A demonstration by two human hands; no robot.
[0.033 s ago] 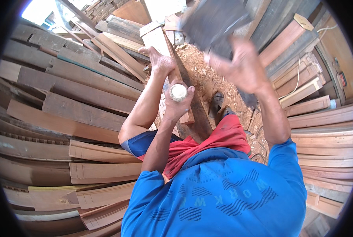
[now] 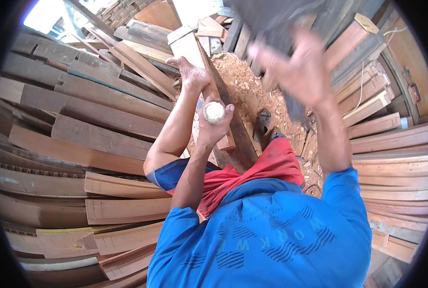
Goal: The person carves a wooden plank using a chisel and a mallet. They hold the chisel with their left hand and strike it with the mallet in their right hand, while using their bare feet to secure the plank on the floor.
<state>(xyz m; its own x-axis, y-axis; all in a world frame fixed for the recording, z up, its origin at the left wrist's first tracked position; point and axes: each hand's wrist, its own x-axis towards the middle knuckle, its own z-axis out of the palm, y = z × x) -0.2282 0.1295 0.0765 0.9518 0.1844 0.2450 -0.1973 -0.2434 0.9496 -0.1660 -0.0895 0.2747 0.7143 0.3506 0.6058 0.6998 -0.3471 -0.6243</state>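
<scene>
My left hand (image 2: 210,128) grips an upright round tool handle (image 2: 215,111) with a pale, frayed top, over a reddish board (image 2: 225,139); whatever is below the handle is hidden. My right hand (image 2: 302,72) is raised at the upper right, blurred, holding a large dark block-like mallet (image 2: 278,14). The board lies along a dark beam (image 2: 241,156), with a pale piece (image 2: 186,48) at its far end. My bare left foot (image 2: 193,73) rests on the board just beyond my left hand.
Stacked planks (image 2: 79,134) fill the left side, and more boards (image 2: 391,182) line the right. Wood shavings (image 2: 238,72) cover the ground ahead. A dark shoe-like thing (image 2: 263,122) is beside the beam. Offcuts (image 2: 209,26) and a pale cord (image 2: 360,89) lie farther off.
My right hand and the dark mallet have risen a little, up and to the right. My left hand stays almost still on the handle.
</scene>
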